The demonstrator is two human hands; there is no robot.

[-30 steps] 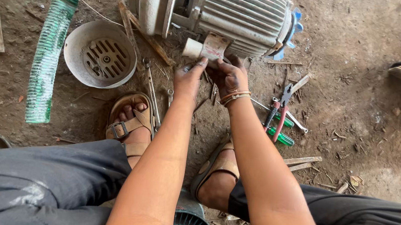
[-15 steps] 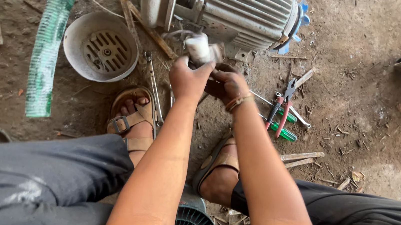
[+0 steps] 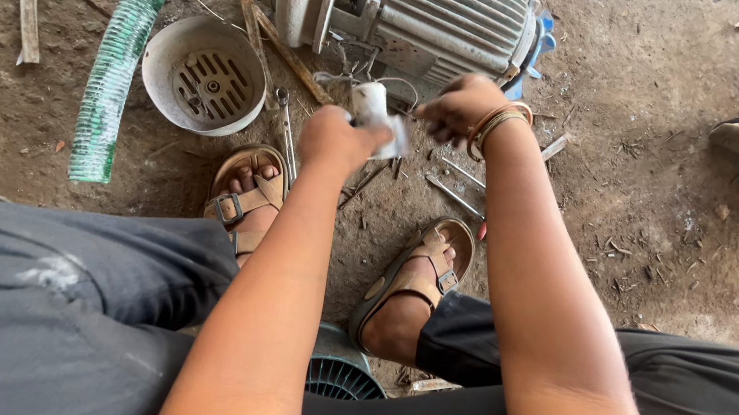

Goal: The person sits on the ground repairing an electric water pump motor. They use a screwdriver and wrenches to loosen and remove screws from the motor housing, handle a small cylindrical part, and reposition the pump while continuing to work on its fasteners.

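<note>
Bare, packed dirt floor strewn with wood scraps, twigs and debris, lit by soft, even daylight without hard shadows.

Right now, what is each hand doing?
Left hand: closed on a small white cylindrical part.
Right hand: fingers curled; holding anything cannot be told.

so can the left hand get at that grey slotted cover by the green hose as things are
Probably not freely: the left hand is closed on a small white part. The slotted cover lies close on bare dirt, nothing between.
</note>
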